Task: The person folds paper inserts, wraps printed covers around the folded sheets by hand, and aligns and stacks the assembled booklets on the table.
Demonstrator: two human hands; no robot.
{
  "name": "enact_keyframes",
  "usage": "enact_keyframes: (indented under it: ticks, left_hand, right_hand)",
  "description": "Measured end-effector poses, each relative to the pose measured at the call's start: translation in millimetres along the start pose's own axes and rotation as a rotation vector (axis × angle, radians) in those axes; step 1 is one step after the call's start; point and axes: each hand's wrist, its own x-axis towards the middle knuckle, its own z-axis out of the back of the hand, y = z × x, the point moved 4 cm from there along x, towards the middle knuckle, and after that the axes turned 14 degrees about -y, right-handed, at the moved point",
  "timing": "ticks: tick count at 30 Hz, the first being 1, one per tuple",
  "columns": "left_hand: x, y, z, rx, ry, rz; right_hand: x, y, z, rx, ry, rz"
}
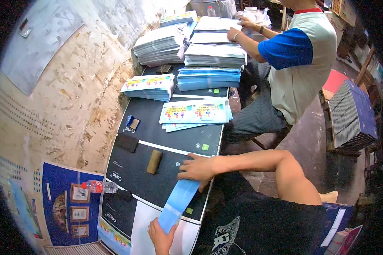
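Observation:
A long, light-blue paper strip [174,207] lies slantwise over the black-covered table, with a paler band across it. My right hand [198,167] is at its upper end, thumb along one edge and fingers spread over the other. At the lower end, my left hand [161,235] grips the strip between thumb and fingers. Beneath that end is a white sheet [147,225]. A brown rectangular block [154,161] lies left of my right hand, with a dark flat pad [127,143] beyond it. Whether the strip is one sheet or several, I cannot tell.
Printed sheets [194,111] lie farther up the table, before tall paper stacks [215,55]. A co-worker [302,63] handles the far stacks. A plastic bottle [100,187] is at the left edge. Blue-covered bundles [355,114] stand at the right.

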Motion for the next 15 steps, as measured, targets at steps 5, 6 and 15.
enact_keyframes:
  ticks: [5, 6, 15]
  left_hand:
    - [-14.0, 7.9, 13.1, -0.108, 0.092, 0.221]
    - [-25.2, 12.0, 13.1, -0.237, -0.068, 0.222]
    - [-73.9, -2.0, -48.3, -0.777, -0.49, 0.534]
  right_hand:
    - [-15.3, -10.0, -6.3, 0.359, -0.083, -0.02]
    - [-18.0, -10.6, -5.2, 0.466, -0.233, -0.071]
    - [-82.9, -15.7, -62.9, 0.799, -0.548, -0.297]
